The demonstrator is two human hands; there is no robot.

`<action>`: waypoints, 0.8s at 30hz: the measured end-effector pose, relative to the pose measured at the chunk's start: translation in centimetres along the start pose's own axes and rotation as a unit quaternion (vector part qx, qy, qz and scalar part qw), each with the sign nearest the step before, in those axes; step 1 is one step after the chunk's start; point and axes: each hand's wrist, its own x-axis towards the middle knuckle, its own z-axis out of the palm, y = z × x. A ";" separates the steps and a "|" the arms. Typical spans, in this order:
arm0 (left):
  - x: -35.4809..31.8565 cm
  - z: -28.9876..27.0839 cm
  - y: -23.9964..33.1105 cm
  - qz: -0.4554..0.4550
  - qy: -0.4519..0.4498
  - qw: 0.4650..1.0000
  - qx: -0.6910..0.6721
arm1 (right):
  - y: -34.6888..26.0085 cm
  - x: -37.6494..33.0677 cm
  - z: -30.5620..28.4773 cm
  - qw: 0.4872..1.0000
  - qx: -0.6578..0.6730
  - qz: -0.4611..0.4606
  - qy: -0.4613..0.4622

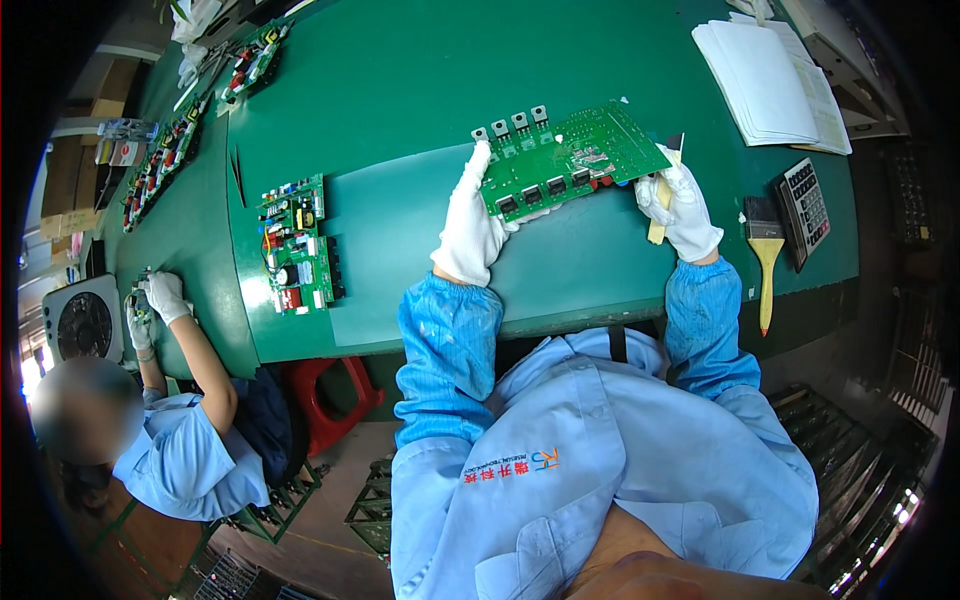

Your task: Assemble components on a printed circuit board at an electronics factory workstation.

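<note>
My left hand [471, 222], in a white glove, is closed on the left end of a green circuit board [560, 165]. The board is held up above the bench, tilted, with its solder side facing me. Several metal-tabbed transistors stick out along its far edge, and black components line the near one. My right hand [685, 212], also gloved, is closed around a brush [657, 228] with a pale yellow handle; its dark tip shows above the fingers. That hand is at the board's right end; whether its fingers also grip the board, I cannot tell.
A populated circuit board [300, 245] lies left on the green bench [400, 60], near tweezers [237, 177]. More boards [165, 165] stand farther left. At right are a wide brush [765, 250], a calculator [805, 212] and papers [760, 85]. A co-worker [190, 450] sits at left by a red stool [335, 400].
</note>
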 end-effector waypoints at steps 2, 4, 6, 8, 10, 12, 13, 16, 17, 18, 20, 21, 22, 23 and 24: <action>-0.1 0.2 0.1 -0.003 0.015 1.000 0.004 | 0.0 0.0 -0.1 1.000 -0.005 0.002 0.001; -0.1 0.5 0.1 -0.006 0.029 1.000 0.008 | 0.2 0.0 -0.3 1.000 0.001 -0.001 -0.004; -0.1 0.6 0.1 0.001 0.039 0.999 0.016 | 0.2 0.0 -0.4 1.000 0.000 0.000 -0.002; -0.1 0.6 0.0 0.004 0.039 0.999 0.014 | 0.3 0.0 -0.4 1.000 0.000 0.002 0.000; -0.1 0.5 0.0 0.006 0.039 0.999 0.012 | 0.3 0.1 -0.5 1.000 0.004 0.000 -0.008; -0.1 0.4 0.0 0.006 0.041 0.999 0.014 | 0.3 0.1 -0.5 1.000 0.004 0.001 -0.005; -0.1 0.5 0.0 0.006 0.041 0.999 0.014 | 0.3 0.0 -0.4 1.000 0.004 0.001 -0.001; -0.2 0.6 0.1 0.006 0.035 0.999 0.017 | 0.1 0.1 -0.2 1.000 0.000 0.000 -0.006; -0.2 0.6 0.1 0.005 0.036 0.999 0.019 | 0.1 0.1 -0.2 1.000 0.000 0.000 -0.006; -0.2 0.7 0.1 0.004 0.038 0.999 0.022 | 0.0 0.1 -0.1 1.000 -0.005 0.004 0.000; -0.2 0.6 0.1 0.003 0.035 0.999 0.020 | 0.0 0.1 0.1 1.000 -0.009 0.007 0.006; -0.2 0.6 0.1 0.002 0.033 0.999 0.018 | 0.0 0.1 0.1 1.000 -0.008 0.005 0.006; -0.2 0.5 0.1 0.002 0.033 0.999 0.019 | 0.0 0.1 0.1 1.000 -0.007 0.003 0.006; -0.2 0.4 0.1 0.000 0.030 0.999 0.028 | 0.0 0.1 0.1 1.000 -0.007 0.002 0.006; -0.2 0.3 0.1 -0.001 0.028 0.999 0.038 | 0.0 0.1 0.1 1.000 -0.010 0.002 0.009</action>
